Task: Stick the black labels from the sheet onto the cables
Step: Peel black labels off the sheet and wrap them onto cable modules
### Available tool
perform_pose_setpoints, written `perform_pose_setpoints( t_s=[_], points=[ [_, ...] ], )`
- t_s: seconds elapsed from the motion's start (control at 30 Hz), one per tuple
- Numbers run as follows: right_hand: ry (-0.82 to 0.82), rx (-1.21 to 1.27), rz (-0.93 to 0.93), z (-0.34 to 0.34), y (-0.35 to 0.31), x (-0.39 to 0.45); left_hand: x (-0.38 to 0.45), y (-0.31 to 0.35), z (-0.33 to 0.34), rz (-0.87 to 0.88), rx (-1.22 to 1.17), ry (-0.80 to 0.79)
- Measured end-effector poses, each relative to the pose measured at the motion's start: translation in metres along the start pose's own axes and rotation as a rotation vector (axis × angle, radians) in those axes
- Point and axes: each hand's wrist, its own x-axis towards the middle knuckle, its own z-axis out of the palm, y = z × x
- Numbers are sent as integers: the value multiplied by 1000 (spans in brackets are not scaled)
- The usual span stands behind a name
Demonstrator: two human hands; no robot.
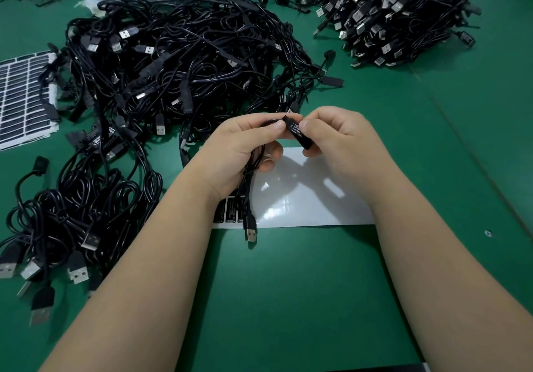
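My left hand (245, 146) grips a coiled black cable (248, 195) above the table; its USB plug (250, 228) hangs down over the sheet's front edge. My right hand (337, 135) pinches a black label (300, 135) with white print, which is wrapped on the cable between my two thumbs. Under my hands lies the glossy white label sheet (302, 198), mostly bare, with a few black labels (229, 213) left at its lower left corner.
A big tangle of black USB cables (178, 62) lies behind my hands, and another pile (66, 213) sits at the left. A neater stack of cables (398, 10) is at the back right. A full label sheet (24, 97) lies at the far left on the green table (288, 299).
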Motion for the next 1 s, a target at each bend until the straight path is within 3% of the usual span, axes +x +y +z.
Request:
perform_pose_setpoints(
  t_s=[1.0],
  points=[
    [56, -94, -52, 2, 0, 1, 0, 0, 2, 7, 31, 3]
  ],
)
